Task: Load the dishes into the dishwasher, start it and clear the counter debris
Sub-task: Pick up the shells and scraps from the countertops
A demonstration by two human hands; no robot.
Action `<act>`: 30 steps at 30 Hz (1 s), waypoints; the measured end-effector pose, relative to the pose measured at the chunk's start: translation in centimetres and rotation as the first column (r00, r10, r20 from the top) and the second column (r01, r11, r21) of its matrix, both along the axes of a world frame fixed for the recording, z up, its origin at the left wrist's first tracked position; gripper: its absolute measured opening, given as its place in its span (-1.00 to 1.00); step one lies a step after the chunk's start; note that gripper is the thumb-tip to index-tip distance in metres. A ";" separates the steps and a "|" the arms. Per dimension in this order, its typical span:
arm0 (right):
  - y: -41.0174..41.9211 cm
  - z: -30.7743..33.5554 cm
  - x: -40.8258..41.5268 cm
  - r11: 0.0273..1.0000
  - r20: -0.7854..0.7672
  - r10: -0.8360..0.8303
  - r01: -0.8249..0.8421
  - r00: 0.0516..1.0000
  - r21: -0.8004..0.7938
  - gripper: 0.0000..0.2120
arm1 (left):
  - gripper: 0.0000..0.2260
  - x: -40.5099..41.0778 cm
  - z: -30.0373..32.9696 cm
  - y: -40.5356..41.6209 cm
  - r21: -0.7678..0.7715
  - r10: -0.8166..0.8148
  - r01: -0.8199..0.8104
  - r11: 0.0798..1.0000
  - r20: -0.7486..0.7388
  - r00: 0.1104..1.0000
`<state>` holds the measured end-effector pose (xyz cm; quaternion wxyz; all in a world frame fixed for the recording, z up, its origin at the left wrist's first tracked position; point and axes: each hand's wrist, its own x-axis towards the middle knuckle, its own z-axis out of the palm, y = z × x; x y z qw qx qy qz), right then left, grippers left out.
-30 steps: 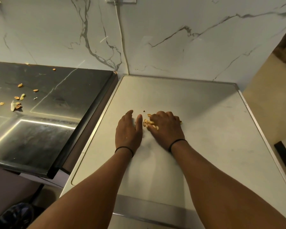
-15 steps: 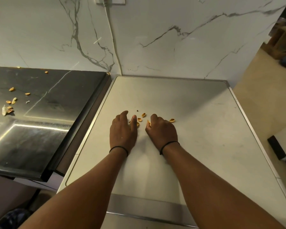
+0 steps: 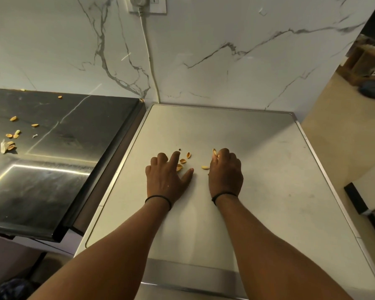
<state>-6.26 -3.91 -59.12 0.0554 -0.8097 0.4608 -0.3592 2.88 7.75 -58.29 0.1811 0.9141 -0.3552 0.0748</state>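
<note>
Both hands lie on the pale table (image 3: pixel 258 161). The left hand (image 3: pixel 167 176) rests flat, grip apart, a shell (image 3: pixel 179 168) under its fingers. The right hand (image 3: pixel 225 169) has its grip curled on a shell (image 3: pixel 214 152) (at its 11 o'clock). Loose shells (image 3: pixel 185 158) lie between them; more (image 3: pixel 11 139) at 9 o'clock.

Both hands palm-down, side by side: left hand (image 3: pixel 168 177) fingers spread, right hand (image 3: pixel 225 172) fingers curled.
</note>
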 end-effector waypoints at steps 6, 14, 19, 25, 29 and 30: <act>0.1 0.6 0.6 0.991 -0.212 0.010 0.019 0.977 0.131 -0.67 | -0.74 0.4 -0.1 -0.7 0.046 -0.035 0.035 0.998 -0.003 0.999; 0.1 1.5 0.5 0.978 -0.410 0.204 -0.165 0.889 0.128 -0.59 | -0.75 -0.2 0.9 -1.2 0.061 0.056 -0.050 0.997 -0.095 0.994; 0.9 1.4 0.8 0.979 -0.409 0.197 -0.202 0.891 0.030 -0.83 | -0.77 -0.4 1.0 -1.0 0.070 0.075 -0.069 0.995 -0.084 0.994; 0.9 0.8 1.1 0.981 -0.407 0.179 -0.196 0.896 -0.001 -0.77 | -0.87 -0.6 1.0 -0.5 0.042 0.039 -0.038 0.998 -0.032 0.999; 0.4 0.1 0.8 0.971 -0.296 0.228 -0.241 0.928 -0.006 -0.74 | -0.89 -0.8 0.9 -0.3 -0.012 0.041 -0.041 0.999 -0.055 0.998; 0.2 -0.1 0.6 0.967 -0.254 0.245 -0.255 0.936 -0.004 -0.74 | -0.89 -0.9 1.0 -0.2 -0.043 0.051 -0.055 0.998 -0.087 0.995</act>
